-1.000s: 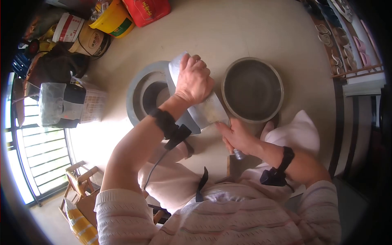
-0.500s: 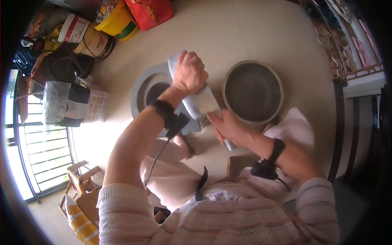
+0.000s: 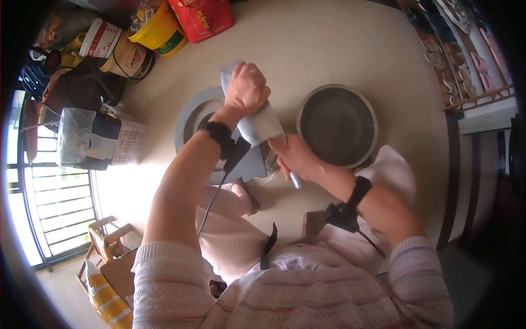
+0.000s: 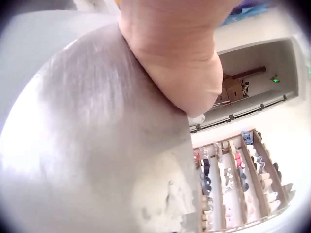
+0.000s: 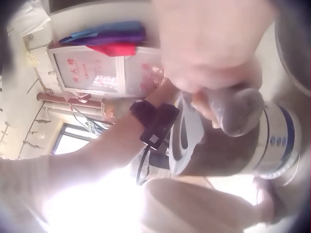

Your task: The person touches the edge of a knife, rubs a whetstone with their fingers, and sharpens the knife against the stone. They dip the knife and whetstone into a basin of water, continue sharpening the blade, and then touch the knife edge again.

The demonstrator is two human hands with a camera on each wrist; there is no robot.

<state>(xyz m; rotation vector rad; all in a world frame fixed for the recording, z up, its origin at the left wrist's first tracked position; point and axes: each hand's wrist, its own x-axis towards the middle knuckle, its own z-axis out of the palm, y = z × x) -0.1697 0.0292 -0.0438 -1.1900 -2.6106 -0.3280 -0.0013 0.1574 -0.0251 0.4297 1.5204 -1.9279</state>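
Note:
A silvery metal vessel (image 3: 260, 125) with a straight handle is between the two hands, tilted above a grey ring-topped machine (image 3: 187, 123). At the vessel's far end, my left hand (image 3: 247, 90) grips the edge with curled fingers. My right hand (image 3: 298, 156) is wrapped round the handle, whose rounded end (image 5: 243, 114) sticks out below the fist. The vessel's shiny curved wall (image 4: 97, 126) fills much of the left wrist view, with a pale smear near one edge. Part of the machine's round opening is hidden behind the left forearm and the vessel.
A deep grey metal pot (image 3: 376, 129) stands on the floor to the right. Yellow bucket (image 3: 164, 30), red bag (image 3: 203, 22) and white plastic basket (image 3: 129, 140) line the back left. Shoe racks (image 3: 460, 60) stand far right. A cord runs from the left wrist.
Both hands have carried the metal vessel leftward and away from the body. The right hand has moved farther than the left. Machine and pot stay in place.

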